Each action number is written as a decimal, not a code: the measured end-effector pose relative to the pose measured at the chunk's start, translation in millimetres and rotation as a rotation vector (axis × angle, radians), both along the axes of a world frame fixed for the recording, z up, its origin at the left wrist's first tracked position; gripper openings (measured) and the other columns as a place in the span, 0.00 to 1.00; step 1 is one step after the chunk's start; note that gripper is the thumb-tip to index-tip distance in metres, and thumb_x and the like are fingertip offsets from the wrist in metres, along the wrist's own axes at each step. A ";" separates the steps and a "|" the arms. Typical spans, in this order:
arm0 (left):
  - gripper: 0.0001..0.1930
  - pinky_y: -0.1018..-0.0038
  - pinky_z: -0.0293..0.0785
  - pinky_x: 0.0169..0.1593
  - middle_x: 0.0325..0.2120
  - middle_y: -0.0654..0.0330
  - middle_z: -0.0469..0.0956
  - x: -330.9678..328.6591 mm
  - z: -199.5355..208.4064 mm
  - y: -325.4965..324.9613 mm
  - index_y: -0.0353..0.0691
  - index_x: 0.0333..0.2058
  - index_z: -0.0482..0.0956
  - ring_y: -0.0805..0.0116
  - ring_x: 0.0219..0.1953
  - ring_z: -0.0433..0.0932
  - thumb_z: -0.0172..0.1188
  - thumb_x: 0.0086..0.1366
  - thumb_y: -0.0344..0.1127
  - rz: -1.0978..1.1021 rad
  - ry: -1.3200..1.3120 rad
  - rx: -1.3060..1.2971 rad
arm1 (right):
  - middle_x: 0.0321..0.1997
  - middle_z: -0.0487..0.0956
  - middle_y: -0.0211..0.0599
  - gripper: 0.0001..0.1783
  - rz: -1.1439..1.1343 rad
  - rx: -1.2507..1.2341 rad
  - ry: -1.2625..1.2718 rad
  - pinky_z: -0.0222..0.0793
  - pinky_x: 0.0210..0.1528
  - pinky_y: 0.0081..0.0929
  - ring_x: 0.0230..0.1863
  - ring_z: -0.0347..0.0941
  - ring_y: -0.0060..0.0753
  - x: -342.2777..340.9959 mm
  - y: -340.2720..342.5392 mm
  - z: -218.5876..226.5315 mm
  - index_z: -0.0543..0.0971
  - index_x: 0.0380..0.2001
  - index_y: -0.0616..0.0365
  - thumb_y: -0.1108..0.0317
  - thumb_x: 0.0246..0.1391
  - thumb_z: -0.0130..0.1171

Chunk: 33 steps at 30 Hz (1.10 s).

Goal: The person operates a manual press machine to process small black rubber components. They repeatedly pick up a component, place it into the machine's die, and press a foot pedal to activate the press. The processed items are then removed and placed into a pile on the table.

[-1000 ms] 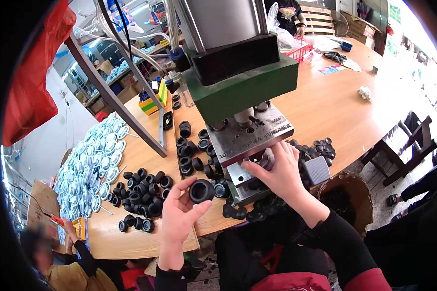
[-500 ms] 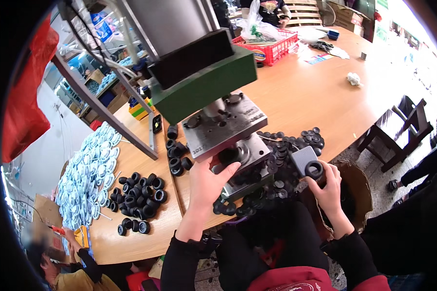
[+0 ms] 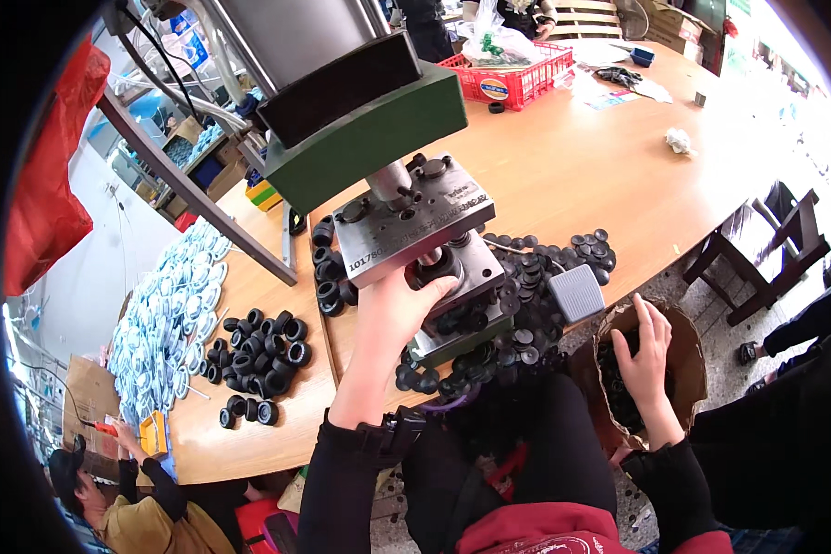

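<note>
A press with a green block (image 3: 369, 138) stands in front of me, its metal die's upper plate (image 3: 415, 222) raised over the lower plate (image 3: 480, 270). My left hand (image 3: 392, 309) reaches between the plates, its thumb and fingers around a black round wheel-like piece (image 3: 439, 265) at the lower die; the fingertips are partly hidden. Over a cardboard box (image 3: 700, 369) at the table edge, my right hand (image 3: 646, 360) hangs with nothing in it, thumb apart from the fingers. Black pieces (image 3: 623, 392) lie inside that box. Many black discs (image 3: 526, 337) surround the die.
Small black wheels (image 3: 263, 355) form a pile left of the press, beside a heap of pale blue parts (image 3: 162, 314). A grey box-shaped block (image 3: 577, 294) sits by the discs. A red crate (image 3: 526, 85) stands at the back. Another person (image 3: 148, 517) works at lower left.
My right hand has let go of the black ring and moved right and down over the cardboard box, fingers spread. My left hand stays at the die. The view has shifted slightly.
</note>
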<state>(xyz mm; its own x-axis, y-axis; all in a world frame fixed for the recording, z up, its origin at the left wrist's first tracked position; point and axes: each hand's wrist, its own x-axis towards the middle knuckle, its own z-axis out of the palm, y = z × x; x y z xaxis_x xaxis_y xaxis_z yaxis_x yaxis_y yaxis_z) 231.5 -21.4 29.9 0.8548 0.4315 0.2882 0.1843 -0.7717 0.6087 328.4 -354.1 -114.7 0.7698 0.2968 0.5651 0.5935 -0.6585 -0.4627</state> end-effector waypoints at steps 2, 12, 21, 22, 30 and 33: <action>0.21 0.70 0.77 0.42 0.34 0.56 0.82 0.0 7.3 -5.3 0.33 0.40 0.77 0.67 0.35 0.81 0.74 0.53 0.38 0.033 0.050 -0.093 | 0.62 0.69 0.44 0.35 0.109 -0.037 -0.036 0.55 0.65 0.40 0.62 0.64 0.47 2.8 30.0 16.1 0.67 0.64 0.56 0.65 0.52 0.65; 0.15 0.73 0.74 0.40 0.32 0.55 0.80 -47.1 -36.1 7.8 0.34 0.42 0.79 0.65 0.33 0.79 0.69 0.59 0.35 0.211 -0.431 -0.029 | 0.65 0.71 0.37 0.28 0.060 -0.469 0.067 0.41 0.71 0.42 0.69 0.61 0.33 26.5 88.4 5.2 0.74 0.59 0.53 0.46 0.65 0.48; 0.29 0.71 0.74 0.47 0.49 0.55 0.74 -66.5 -113.5 125.5 0.42 0.59 0.71 0.62 0.41 0.76 0.65 0.58 0.26 -0.007 -0.022 0.078 | 0.65 0.71 0.42 0.23 0.165 -0.085 0.027 0.47 0.66 0.35 0.63 0.68 0.35 16.7 60.2 14.4 0.73 0.60 0.54 0.61 0.63 0.54; 0.35 0.69 0.73 0.51 0.56 0.53 0.69 -63.5 -120.0 126.7 0.43 0.64 0.65 0.59 0.48 0.74 0.65 0.56 0.25 -0.027 0.066 0.029 | 0.65 0.72 0.42 0.23 0.185 -0.054 0.008 0.48 0.65 0.35 0.61 0.68 0.36 10.6 63.2 21.1 0.74 0.59 0.54 0.62 0.62 0.55; 0.27 0.68 0.78 0.49 0.48 0.50 0.72 -53.9 -140.6 135.7 0.39 0.55 0.72 0.57 0.45 0.78 0.67 0.55 0.25 0.179 -0.048 0.098 | 0.55 0.78 0.33 0.22 0.424 0.090 -0.138 0.53 0.58 0.32 0.55 0.72 0.33 -28.4 130.4 99.8 0.78 0.52 0.54 0.61 0.54 0.65; 0.25 0.70 0.77 0.50 0.53 0.51 0.67 -66.8 -99.4 105.7 0.40 0.56 0.71 0.58 0.47 0.77 0.64 0.59 0.24 0.164 -0.159 -0.266 | 0.56 0.76 0.38 0.34 0.400 0.214 -0.039 0.52 0.59 0.34 0.56 0.70 0.36 -29.8 171.3 104.6 0.72 0.57 0.58 0.54 0.50 0.68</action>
